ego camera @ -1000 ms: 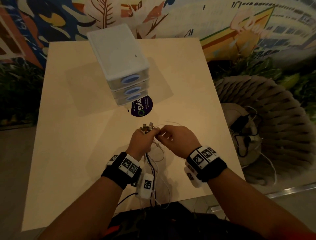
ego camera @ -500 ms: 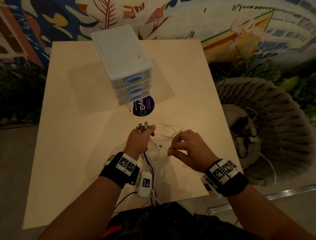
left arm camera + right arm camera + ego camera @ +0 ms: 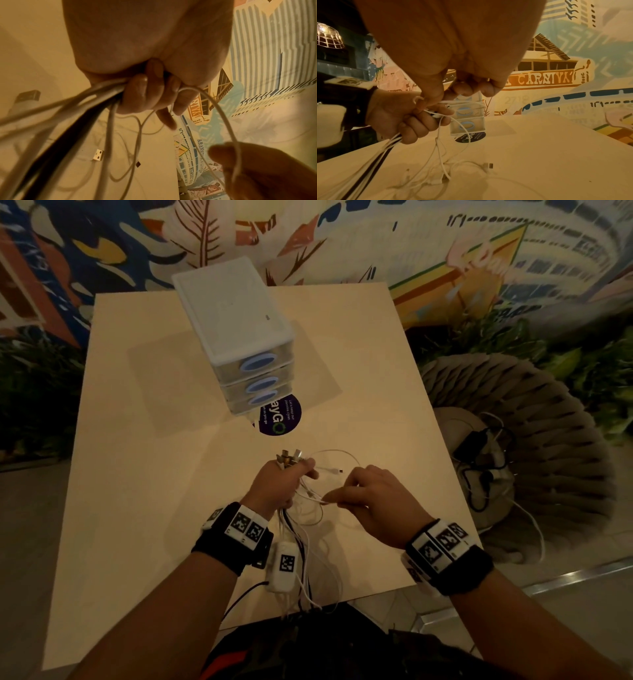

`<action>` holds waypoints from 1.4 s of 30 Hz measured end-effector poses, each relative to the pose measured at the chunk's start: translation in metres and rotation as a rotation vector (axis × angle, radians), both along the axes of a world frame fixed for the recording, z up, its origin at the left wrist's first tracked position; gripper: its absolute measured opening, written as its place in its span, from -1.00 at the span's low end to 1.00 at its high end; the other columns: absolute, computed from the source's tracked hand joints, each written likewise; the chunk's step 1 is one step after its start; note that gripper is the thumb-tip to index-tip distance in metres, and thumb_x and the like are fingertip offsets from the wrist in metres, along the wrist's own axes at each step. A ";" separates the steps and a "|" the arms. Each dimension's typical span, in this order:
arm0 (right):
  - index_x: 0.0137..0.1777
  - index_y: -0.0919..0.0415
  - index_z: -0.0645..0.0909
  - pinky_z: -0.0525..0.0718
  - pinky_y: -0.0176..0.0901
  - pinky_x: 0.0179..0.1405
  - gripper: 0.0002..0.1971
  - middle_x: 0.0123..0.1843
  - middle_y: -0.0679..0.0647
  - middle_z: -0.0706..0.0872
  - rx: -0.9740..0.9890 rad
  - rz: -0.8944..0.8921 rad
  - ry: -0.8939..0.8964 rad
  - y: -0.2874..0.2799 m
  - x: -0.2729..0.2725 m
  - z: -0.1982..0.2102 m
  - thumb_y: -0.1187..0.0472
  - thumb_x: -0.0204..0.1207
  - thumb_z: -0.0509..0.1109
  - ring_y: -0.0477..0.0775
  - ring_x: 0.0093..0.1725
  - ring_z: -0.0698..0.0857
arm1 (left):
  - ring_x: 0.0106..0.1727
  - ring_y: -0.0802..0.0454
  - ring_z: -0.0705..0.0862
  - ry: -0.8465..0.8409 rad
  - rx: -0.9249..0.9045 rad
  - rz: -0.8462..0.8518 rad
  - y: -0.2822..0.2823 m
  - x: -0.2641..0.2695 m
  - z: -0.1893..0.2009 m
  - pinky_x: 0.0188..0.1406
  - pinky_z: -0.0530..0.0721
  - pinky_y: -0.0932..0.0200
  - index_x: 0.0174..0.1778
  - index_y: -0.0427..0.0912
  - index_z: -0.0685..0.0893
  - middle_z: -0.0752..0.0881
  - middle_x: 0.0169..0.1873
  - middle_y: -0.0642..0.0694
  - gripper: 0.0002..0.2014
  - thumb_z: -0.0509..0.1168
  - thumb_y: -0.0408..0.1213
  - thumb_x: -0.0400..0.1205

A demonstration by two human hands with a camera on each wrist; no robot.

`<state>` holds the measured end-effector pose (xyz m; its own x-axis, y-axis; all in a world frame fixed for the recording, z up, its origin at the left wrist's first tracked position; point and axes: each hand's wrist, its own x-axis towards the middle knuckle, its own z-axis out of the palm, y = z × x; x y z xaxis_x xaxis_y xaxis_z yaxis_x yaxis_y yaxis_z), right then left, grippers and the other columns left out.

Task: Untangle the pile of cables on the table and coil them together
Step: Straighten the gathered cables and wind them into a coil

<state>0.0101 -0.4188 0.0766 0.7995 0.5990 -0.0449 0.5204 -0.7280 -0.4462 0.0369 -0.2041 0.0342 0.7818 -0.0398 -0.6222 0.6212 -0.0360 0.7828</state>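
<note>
Since a moment ago the right hand (image 3: 378,505) has closed in from three o'clock, pinching a white cable (image 3: 337,454), while the left hand (image 3: 279,486) stays clenched on the cable bundle (image 3: 291,460).

The left hand (image 3: 278,487) swallows the cables (image 3: 297,546) mid-length, the fist hiding how they cross. Their lower ends slip off the worktop (image 3: 144,474) edge into darkness. Nearest strands blur in the left wrist view; sticker (image 3: 280,416) half-covered by the drawer unit (image 3: 233,313).
</note>
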 end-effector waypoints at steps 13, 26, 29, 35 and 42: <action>0.03 -0.09 0.79 0.68 -0.09 -0.11 -0.54 -0.12 -0.17 0.83 -0.004 -0.174 0.224 0.040 0.027 0.003 -0.36 0.63 0.18 -0.12 -0.14 0.74 | -0.56 -0.02 0.37 -0.071 -0.039 0.016 -0.006 -0.005 0.004 -0.58 0.33 0.25 -0.21 -0.37 0.73 0.49 -0.60 -0.09 -0.73 0.40 -0.23 0.71; 0.04 -0.09 0.82 0.53 -0.19 -0.23 -0.79 -0.10 -0.10 0.81 0.079 -0.267 0.302 0.050 0.025 -0.019 -0.13 0.62 0.41 -0.14 -0.26 0.61 | -0.62 0.04 0.21 -0.045 -0.115 -0.003 0.000 -0.003 0.008 -0.57 0.22 0.20 -0.15 -0.23 0.86 0.30 -0.65 -0.03 -0.80 0.43 -0.20 0.69; -0.01 -0.05 0.83 0.46 -0.17 -0.25 -0.77 -0.13 -0.04 0.75 0.056 -0.254 0.263 0.045 0.023 -0.018 -0.06 0.68 0.35 -0.11 -0.24 0.56 | -0.61 0.03 0.20 -0.062 -0.074 -0.006 0.002 -0.001 0.009 -0.57 0.23 0.21 -0.01 -0.19 0.90 0.29 -0.65 -0.03 -0.79 0.43 -0.14 0.68; -0.02 -0.12 0.84 0.61 -0.08 -0.18 -0.86 -0.20 -0.12 0.69 0.152 -0.327 0.250 -0.017 0.028 -0.008 0.02 0.65 0.43 -0.10 -0.23 0.66 | -0.60 0.03 0.20 -0.060 -0.036 0.120 0.012 -0.003 0.002 -0.53 0.19 0.15 -0.08 -0.25 0.88 0.31 -0.61 -0.05 -0.71 0.36 -0.13 0.75; 0.00 -0.21 0.74 0.70 -0.19 -0.15 -0.83 -0.09 -0.16 0.82 0.286 -0.654 0.293 -0.097 0.025 -0.018 0.09 0.71 0.36 -0.19 -0.29 0.80 | -0.61 0.06 0.19 -0.063 -0.052 0.238 0.021 -0.005 0.001 -0.57 0.21 0.22 -0.30 -0.20 0.78 0.31 -0.63 -0.01 -0.68 0.36 -0.16 0.74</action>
